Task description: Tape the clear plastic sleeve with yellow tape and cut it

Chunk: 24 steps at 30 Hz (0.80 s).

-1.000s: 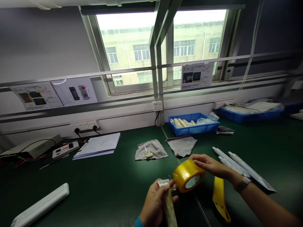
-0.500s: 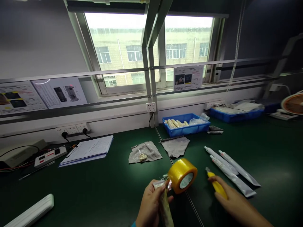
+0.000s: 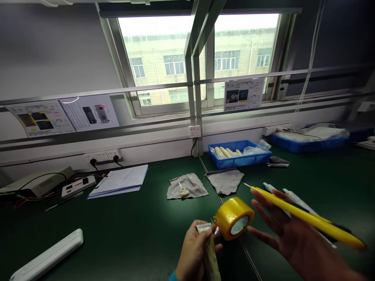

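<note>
My right hand has come up off the green surface. A moment ago it was closing on the yellow pointed tool low down; now that tool runs slantwise across the hand, its thin metal tip aimed up and to the left, above the white tubes. My right fingers are splayed wide, and I cannot tell how firmly the tool is held. My left fingers are still clenched on a strip of foil pouch, with the yellow packing tape roll touching its end, above the surface, in much the same place as before. The print on the wall sheet is too small to read.
</note>
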Motion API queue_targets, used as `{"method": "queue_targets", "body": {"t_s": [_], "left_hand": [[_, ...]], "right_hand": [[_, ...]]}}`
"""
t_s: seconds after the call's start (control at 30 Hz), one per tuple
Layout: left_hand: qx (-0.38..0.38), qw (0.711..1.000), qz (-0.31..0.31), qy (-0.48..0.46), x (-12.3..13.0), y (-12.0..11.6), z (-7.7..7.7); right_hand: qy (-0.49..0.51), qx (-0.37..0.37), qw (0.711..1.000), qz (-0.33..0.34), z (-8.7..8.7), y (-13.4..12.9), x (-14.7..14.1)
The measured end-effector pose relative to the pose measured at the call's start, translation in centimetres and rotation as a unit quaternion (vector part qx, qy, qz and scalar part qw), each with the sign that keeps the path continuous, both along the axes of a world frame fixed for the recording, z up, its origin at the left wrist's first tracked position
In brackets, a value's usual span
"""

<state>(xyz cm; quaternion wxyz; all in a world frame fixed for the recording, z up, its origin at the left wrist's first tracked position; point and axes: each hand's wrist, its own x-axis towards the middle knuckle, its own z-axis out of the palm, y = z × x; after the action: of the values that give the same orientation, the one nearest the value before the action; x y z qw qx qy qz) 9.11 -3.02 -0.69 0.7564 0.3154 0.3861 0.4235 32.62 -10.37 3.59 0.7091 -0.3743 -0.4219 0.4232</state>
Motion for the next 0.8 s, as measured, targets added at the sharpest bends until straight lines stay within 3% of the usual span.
{"method": "queue_targets", "body": {"t_s": [0.1, 0.17, 0.3, 0.4, 0.63, 0.8], "left_hand": [[0.002, 1.0, 0.0, 0.002, -0.1, -0.1, -0.1], [0.006, 1.0, 0.002, 0.001, -0.1, 0.0, -0.2], [0.02, 1.0, -0.006, -0.006, -0.2, 0.0, -0.7], [0.016, 1.0, -0.006, 0.002, -0.3, 0.0, -0.8], [-0.032, 0.999, 0.031, -0.015, -0.3, 0.1, -0.7], [-0.069, 0.995, 0.071, 0.003, -0.5, -0.2, -0.4]], "right_hand": [[-0.106, 0.059, 0.99, -0.067, 0.0, 1.6, -1.6], [-0.174, 0.048, 0.977, -0.11, 0.0, 2.5, -2.8], [-0.302, 0.018, 0.952, -0.043, 0.4, 4.6, -5.2], [-0.338, 0.02, 0.941, 0.015, 0.3, 5.9, -5.9], [-0.431, 0.027, 0.901, 0.04, -1.0, 6.2, -4.1], [-0.48, 0.07, 0.874, 0.021, -0.7, 5.5, -4.0]]}}
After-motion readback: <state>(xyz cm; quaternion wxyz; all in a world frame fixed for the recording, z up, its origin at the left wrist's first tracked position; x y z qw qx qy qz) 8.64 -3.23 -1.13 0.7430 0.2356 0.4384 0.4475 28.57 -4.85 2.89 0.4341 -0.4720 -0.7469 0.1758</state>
